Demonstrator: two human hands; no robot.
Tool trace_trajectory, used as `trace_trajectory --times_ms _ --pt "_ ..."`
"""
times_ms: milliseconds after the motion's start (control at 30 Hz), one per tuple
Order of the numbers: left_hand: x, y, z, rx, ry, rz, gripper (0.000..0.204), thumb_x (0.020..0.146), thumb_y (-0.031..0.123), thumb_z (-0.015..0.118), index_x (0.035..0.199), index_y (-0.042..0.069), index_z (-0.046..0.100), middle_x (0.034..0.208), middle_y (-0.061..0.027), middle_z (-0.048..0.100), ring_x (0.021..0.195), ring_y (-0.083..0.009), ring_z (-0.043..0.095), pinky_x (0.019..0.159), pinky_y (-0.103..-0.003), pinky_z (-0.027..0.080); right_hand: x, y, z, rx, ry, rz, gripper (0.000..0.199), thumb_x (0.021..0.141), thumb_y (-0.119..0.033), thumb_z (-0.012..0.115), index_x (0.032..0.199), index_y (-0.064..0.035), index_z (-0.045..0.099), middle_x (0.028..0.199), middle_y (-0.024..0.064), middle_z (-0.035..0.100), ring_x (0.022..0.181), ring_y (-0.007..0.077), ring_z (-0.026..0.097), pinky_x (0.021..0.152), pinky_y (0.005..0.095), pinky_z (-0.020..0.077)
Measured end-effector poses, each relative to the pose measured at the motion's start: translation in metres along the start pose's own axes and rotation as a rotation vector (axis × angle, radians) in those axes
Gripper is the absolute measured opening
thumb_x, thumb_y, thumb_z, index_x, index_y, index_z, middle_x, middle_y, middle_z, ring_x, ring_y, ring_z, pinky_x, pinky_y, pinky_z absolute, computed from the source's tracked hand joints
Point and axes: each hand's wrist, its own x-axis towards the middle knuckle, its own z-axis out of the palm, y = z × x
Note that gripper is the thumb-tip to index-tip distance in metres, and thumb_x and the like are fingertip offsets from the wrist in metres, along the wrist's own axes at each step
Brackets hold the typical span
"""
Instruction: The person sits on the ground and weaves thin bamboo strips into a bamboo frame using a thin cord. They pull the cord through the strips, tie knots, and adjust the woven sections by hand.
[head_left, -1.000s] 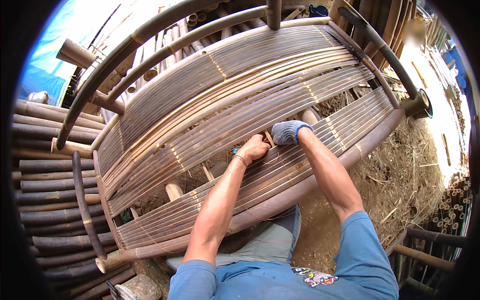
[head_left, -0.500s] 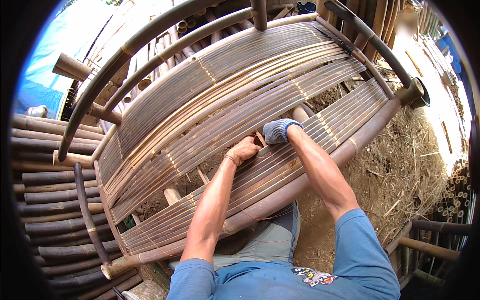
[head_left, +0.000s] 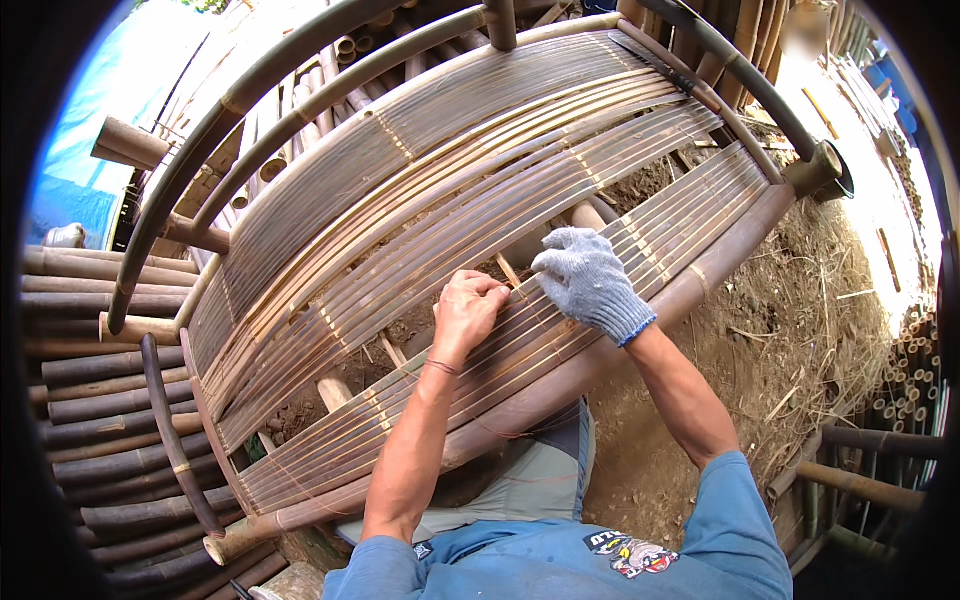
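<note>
A bamboo bench seat (head_left: 560,390) of long, thin slats lies in front of me, framed by thick poles. My left hand (head_left: 468,312), bare, is closed in a pinch just above the near band of slats (head_left: 420,385); whatever it pinches is too small to make out. To its right my right hand (head_left: 592,282), in a grey knitted glove, hovers over the same band with curled fingers, and its fingertips hide anything they hold. A short wooden crosspiece (head_left: 508,270) shows in the gap between the hands. Thin reddish cord (head_left: 500,433) trails over the front pole.
A long blade with a handle (head_left: 652,58) lies along the bench's far right end. Curved bamboo rails (head_left: 330,112) rise at the far side. Dark bamboo poles (head_left: 120,410) are stacked at left. Dirt floor with straw (head_left: 780,330) spreads at right, with another bamboo frame (head_left: 860,488) near the lower right.
Both hands have come up out of the gap between the slats and moved apart. The left shifted slightly left; the gloved right turned and moved right, with its back now showing.
</note>
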Motion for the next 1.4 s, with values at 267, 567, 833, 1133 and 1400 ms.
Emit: trace_trajectory --times_ms 267,567,833,1133,1400 --pt "0.002 0.012 -0.043 -0.713 -0.568 -0.104 0.017 0.086 0.018 0.073 0.093 0.003 0.078 0.101 -0.0035 0.071 0.089 -0.011 0.056 0.077 -0.025 0.045 -0.01 -0.02 0.017 0.402 0.07 -0.137 0.022 0.078 -0.019 0.079 0.1 -0.0157 0.075 0.111 0.0101 0.068 0.108 0.0285 0.062 0.095 0.0397 0.0468" --pt "0.027 0.014 -0.019 -0.644 -0.277 -0.428 0.014 0.091 0.018 0.068 0.09 0.006 0.076 0.08 0.001 0.07 0.06 -0.005 0.049 0.051 -0.024 0.038 -0.128 0.021 -0.168 1.453 0.176 -0.178 0.021 0.102 -0.014 0.049 0.091 -0.0085 0.065 0.066 0.0002 0.058 0.054 0.01 0.052 0.056 0.0309 0.0513" --pt "0.025 -0.002 0.02 -0.09 0.077 -0.242 0.047 0.085 0.041 0.061 0.095 -0.003 0.072 0.099 -0.0251 0.072 0.099 -0.039 0.068 0.088 -0.043 0.052 -0.452 0.093 -0.474 0.209 0.967 0.701 0.028 0.106 -0.014 0.046 0.123 0.0033 0.059 0.101 0.0107 0.068 0.081 0.012 0.06 0.074 0.0244 0.0495" --pt "-0.012 -0.005 0.023 0.186 -0.139 -0.178 0.044 0.099 0.048 0.047 0.109 0.013 0.072 0.104 -0.0179 0.072 0.107 -0.0408 0.065 0.095 -0.052 0.045 -0.353 0.085 -0.274 -0.993 0.0 0.844 0.048 0.083 -0.017 0.068 0.127 0.0002 0.059 0.134 0.0198 0.057 0.126 0.0349 0.053 0.111 0.0416 0.0388" --pt "-0.013 -0.009 0.028 0.151 -0.137 -0.17 0.042 0.099 0.046 0.047 0.114 0.015 0.072 0.109 -0.0151 0.073 0.111 -0.0353 0.064 0.099 -0.049 0.039 -0.065 -0.041 -0.01 -0.294 -0.001 0.199 0.04 0.079 -0.038 0.075 0.101 -0.0053 0.065 0.103 0.0131 0.06 0.1 0.033 0.058 0.087 0.0478 0.0473"
